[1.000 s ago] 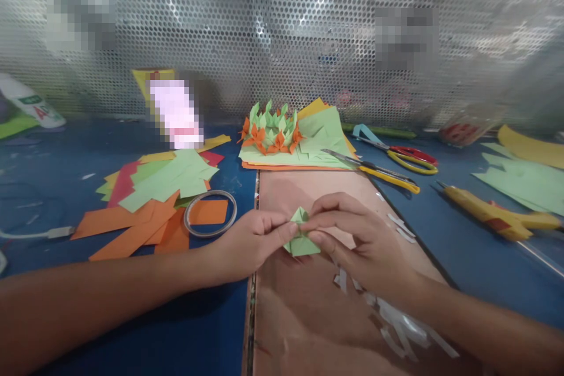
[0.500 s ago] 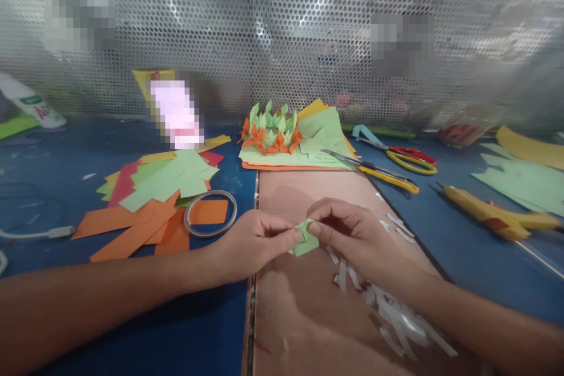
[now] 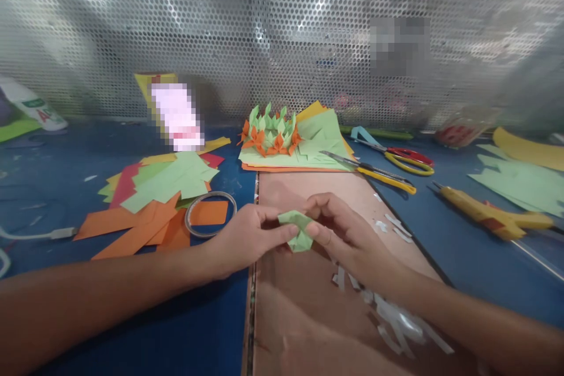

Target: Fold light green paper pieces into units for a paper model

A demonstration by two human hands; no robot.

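A small piece of folded light green paper [image 3: 299, 239] is held above the brown board [image 3: 282, 311] in the middle of the table. My left hand [image 3: 251, 238] pinches its left side, thumb on the near face. On the right side, my right hand [image 3: 346, 235] grips it between thumb and fingers. Part of the paper is hidden behind the thumbs. Beyond the hands, a ring of folded green and orange paper pieces [image 3: 271, 134] sits on a stack of coloured sheets [image 3: 324, 129].
Left of my hands lie a tape roll [image 3: 189, 229], orange paper strips [image 3: 132, 241] and green sheets [image 3: 171, 176]. To the right are a cutter [image 3: 388, 182], scissors [image 3: 409, 158] and a yellow glue gun [image 3: 489, 211]. White scraps [image 3: 400, 317] lie near my right forearm. A perforated metal panel [image 3: 211, 29] stands behind.
The folded green paper has been turned and shifted slightly left, showing a different, wider face. My right hand has moved a little left with it, and both thumbs press at new spots.
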